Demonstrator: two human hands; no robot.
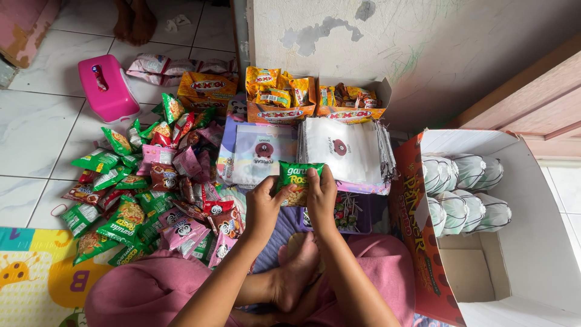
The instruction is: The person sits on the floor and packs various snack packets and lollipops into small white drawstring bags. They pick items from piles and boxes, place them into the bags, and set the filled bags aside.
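Observation:
Both my hands hold one small green snack packet (298,183) in front of me. My left hand (264,204) grips its left edge and my right hand (321,197) grips its right edge. Just beyond the packet lie two stacks of flat white drawstring pouches (345,148) with a round dark print, the left stack (263,154) resting on a light purple sheet. A heap of green, pink and red snack packets (154,194) is spread on the floor to my left. I sit cross-legged with my bare feet (296,272) under my hands.
Orange cardboard display boxes of snacks (281,112) stand against the wall. A big open carton (532,242) on the right holds several tied white bags (463,191). A pink tissue box (109,91) sits at the left; another person's bare feet (134,21) show at the top.

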